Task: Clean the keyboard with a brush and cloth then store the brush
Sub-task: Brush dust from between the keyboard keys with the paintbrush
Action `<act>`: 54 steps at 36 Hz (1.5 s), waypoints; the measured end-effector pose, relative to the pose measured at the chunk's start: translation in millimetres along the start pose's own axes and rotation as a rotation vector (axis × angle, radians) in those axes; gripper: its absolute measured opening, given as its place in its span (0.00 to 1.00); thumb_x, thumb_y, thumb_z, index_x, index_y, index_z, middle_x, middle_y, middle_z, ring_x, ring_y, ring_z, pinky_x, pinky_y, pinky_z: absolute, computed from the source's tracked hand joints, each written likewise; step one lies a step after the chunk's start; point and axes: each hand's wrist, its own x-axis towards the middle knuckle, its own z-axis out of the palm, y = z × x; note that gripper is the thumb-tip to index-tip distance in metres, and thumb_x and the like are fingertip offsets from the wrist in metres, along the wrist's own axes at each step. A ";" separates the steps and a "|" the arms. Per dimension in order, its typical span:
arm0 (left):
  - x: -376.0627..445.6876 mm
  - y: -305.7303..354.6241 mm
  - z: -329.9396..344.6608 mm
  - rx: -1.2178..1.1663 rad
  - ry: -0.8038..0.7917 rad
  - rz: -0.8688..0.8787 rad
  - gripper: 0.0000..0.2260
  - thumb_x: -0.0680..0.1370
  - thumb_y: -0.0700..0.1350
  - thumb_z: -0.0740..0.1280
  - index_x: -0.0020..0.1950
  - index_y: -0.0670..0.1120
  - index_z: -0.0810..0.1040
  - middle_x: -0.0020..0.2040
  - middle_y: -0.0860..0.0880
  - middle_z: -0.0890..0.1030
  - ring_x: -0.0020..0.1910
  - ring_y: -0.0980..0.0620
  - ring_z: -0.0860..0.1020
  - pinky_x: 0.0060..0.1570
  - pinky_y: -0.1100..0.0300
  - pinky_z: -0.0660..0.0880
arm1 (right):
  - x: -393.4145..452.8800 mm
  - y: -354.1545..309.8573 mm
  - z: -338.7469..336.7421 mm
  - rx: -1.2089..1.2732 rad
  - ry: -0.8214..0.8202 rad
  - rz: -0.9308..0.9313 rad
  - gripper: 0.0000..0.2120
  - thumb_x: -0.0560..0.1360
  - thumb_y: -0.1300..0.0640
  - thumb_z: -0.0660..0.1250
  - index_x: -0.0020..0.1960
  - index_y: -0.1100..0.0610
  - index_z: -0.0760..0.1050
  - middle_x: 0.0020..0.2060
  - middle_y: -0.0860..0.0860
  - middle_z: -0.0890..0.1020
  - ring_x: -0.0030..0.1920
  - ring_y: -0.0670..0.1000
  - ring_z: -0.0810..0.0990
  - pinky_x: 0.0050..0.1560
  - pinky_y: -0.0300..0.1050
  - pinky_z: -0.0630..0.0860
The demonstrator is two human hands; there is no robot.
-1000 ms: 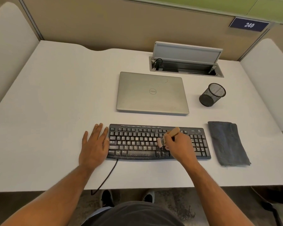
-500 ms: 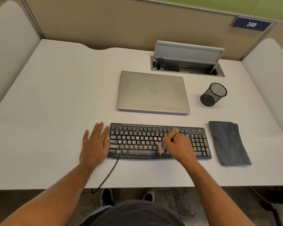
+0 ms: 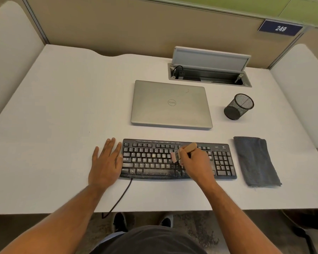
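At the near middle of the bench [image 3: 53, 125], the keyboard [image 3: 150, 160] lies flat with its cable running off the near edge. The step in hand appears to be brushing, the first part of the cleaning.

Right hand [image 3: 196, 164]: fingers curled round the wooden handle of the brush [image 3: 185, 150]. The handle points up and away; the bristle end points left and down onto the keys right of centre. Whether the bristles press in or only touch cannot be told.

Left hand [image 3: 106, 162]: fingers straight and spread, palm flat on the bench, with the thumb side against the left end of the keyboard. It seems to brace the keyboard against sliding.

Pale dust shows on the lower key rows and along the front edge, so brushing looks unfinished.

The cloth [image 3: 255, 160], grey and folded, lies untouched just right of the keyboard. The mesh cup [image 3: 238, 107] stands beyond it, right of the closed laptop [image 3: 171, 104]; it is the likely store for the brush.

Next move, as judged: work the bristles row by row toward the dusty near edge, with the left hand bracing. Wiping with the cloth and storing the brush are not yet begun.
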 end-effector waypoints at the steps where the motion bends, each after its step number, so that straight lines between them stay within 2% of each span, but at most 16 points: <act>1: 0.2 0.3 0.0 -0.003 0.001 0.002 0.29 0.84 0.57 0.41 0.82 0.50 0.60 0.83 0.50 0.56 0.83 0.53 0.50 0.80 0.43 0.48 | -1.1 -0.1 0.8 -0.017 -0.015 0.002 0.18 0.85 0.48 0.62 0.40 0.52 0.79 0.28 0.50 0.81 0.28 0.48 0.79 0.32 0.49 0.77; 3: 0.3 -0.2 0.0 -0.001 -0.001 0.004 0.29 0.84 0.57 0.41 0.83 0.50 0.60 0.83 0.50 0.56 0.83 0.53 0.49 0.80 0.44 0.47 | -1.4 0.9 2.5 -0.051 -0.045 0.014 0.19 0.85 0.48 0.61 0.39 0.54 0.78 0.28 0.50 0.80 0.28 0.48 0.78 0.34 0.51 0.78; 6: 0.4 -0.4 0.1 0.003 -0.009 0.003 0.29 0.84 0.57 0.40 0.83 0.50 0.59 0.83 0.50 0.56 0.83 0.53 0.49 0.80 0.44 0.47 | 1.9 1.5 1.4 -0.063 -0.063 0.042 0.21 0.84 0.49 0.62 0.39 0.60 0.79 0.30 0.55 0.83 0.29 0.52 0.79 0.38 0.57 0.81; 9: 0.5 -1.0 0.6 0.003 -0.005 0.003 0.29 0.84 0.57 0.40 0.83 0.50 0.59 0.83 0.50 0.56 0.83 0.53 0.49 0.80 0.44 0.47 | 1.5 -0.1 0.2 -0.013 -0.016 0.023 0.20 0.84 0.49 0.62 0.40 0.58 0.81 0.29 0.54 0.83 0.30 0.54 0.81 0.35 0.54 0.80; 12: 0.8 -0.5 1.0 0.005 -0.003 0.004 0.29 0.84 0.57 0.41 0.83 0.50 0.60 0.83 0.50 0.56 0.83 0.53 0.50 0.80 0.44 0.48 | -1.3 -0.4 2.3 -0.018 -0.012 0.013 0.18 0.85 0.48 0.62 0.41 0.55 0.80 0.29 0.51 0.82 0.29 0.51 0.79 0.33 0.50 0.77; 17: 0.3 -0.5 1.5 -0.014 0.005 0.000 0.28 0.84 0.56 0.42 0.82 0.50 0.61 0.83 0.50 0.57 0.82 0.53 0.50 0.80 0.44 0.47 | 4.6 -0.6 1.2 -0.076 -0.072 0.040 0.22 0.84 0.49 0.61 0.38 0.62 0.79 0.31 0.57 0.83 0.29 0.51 0.78 0.34 0.51 0.78; 22: 1.1 -0.2 1.0 -0.016 -0.001 -0.004 0.28 0.84 0.57 0.41 0.83 0.51 0.59 0.83 0.51 0.56 0.82 0.54 0.49 0.80 0.45 0.46 | 1.0 -1.7 2.0 -0.011 -0.006 0.004 0.20 0.85 0.48 0.61 0.40 0.57 0.80 0.28 0.51 0.81 0.26 0.46 0.75 0.30 0.44 0.74; 24: 0.5 0.1 0.8 -0.018 0.003 -0.005 0.28 0.84 0.57 0.41 0.83 0.51 0.59 0.83 0.51 0.56 0.82 0.54 0.49 0.80 0.45 0.46 | -1.3 -0.7 3.6 -0.040 -0.030 0.003 0.19 0.85 0.48 0.61 0.39 0.55 0.79 0.28 0.50 0.81 0.27 0.46 0.76 0.32 0.47 0.77; 29: 0.0 0.1 0.7 -0.016 0.006 -0.004 0.28 0.84 0.57 0.41 0.82 0.51 0.60 0.83 0.50 0.56 0.82 0.53 0.50 0.80 0.45 0.46 | 2.6 -0.2 2.0 -0.069 -0.056 0.023 0.20 0.84 0.49 0.62 0.39 0.60 0.80 0.30 0.54 0.83 0.27 0.48 0.76 0.35 0.53 0.80; 33: -0.2 0.8 -0.3 -0.021 0.005 -0.002 0.28 0.84 0.57 0.41 0.82 0.51 0.60 0.83 0.50 0.56 0.82 0.54 0.49 0.80 0.45 0.46 | -1.5 0.2 4.3 0.007 -0.005 -0.009 0.16 0.85 0.48 0.62 0.44 0.52 0.82 0.30 0.50 0.83 0.29 0.46 0.79 0.32 0.47 0.77; 40: -0.2 0.8 -0.4 -0.014 0.007 0.001 0.28 0.84 0.56 0.42 0.82 0.50 0.61 0.83 0.50 0.57 0.82 0.53 0.50 0.80 0.44 0.47 | 4.2 0.0 1.5 -0.048 -0.053 0.037 0.21 0.84 0.51 0.63 0.36 0.61 0.78 0.29 0.54 0.82 0.27 0.49 0.76 0.33 0.51 0.78; 44: 0.2 0.9 0.0 -0.004 0.004 0.000 0.29 0.84 0.57 0.41 0.82 0.50 0.60 0.83 0.50 0.57 0.82 0.53 0.50 0.80 0.43 0.48 | 2.3 -3.3 6.8 0.086 -0.024 0.009 0.14 0.84 0.48 0.63 0.46 0.53 0.83 0.33 0.51 0.85 0.33 0.50 0.84 0.36 0.50 0.81; 47: 0.1 0.9 0.4 -0.004 0.004 -0.006 0.28 0.84 0.57 0.41 0.82 0.50 0.60 0.83 0.50 0.56 0.82 0.53 0.50 0.80 0.43 0.48 | -3.4 -4.8 13.8 0.089 -0.041 -0.002 0.11 0.84 0.48 0.63 0.50 0.50 0.82 0.34 0.50 0.85 0.35 0.50 0.84 0.38 0.51 0.82; 51: 0.2 0.4 1.2 -0.001 0.009 -0.003 0.28 0.84 0.56 0.42 0.82 0.50 0.61 0.83 0.50 0.57 0.82 0.53 0.50 0.80 0.43 0.48 | -7.5 -6.7 15.8 -0.004 -0.054 0.001 0.15 0.85 0.49 0.61 0.43 0.52 0.79 0.31 0.48 0.83 0.31 0.45 0.79 0.33 0.44 0.77; 54: 0.4 -0.4 1.9 -0.003 0.009 0.000 0.28 0.84 0.56 0.42 0.82 0.50 0.61 0.83 0.50 0.57 0.82 0.53 0.51 0.80 0.43 0.49 | -3.1 -8.8 12.8 0.003 -0.060 0.011 0.17 0.84 0.51 0.62 0.41 0.55 0.79 0.30 0.50 0.82 0.29 0.47 0.78 0.35 0.50 0.79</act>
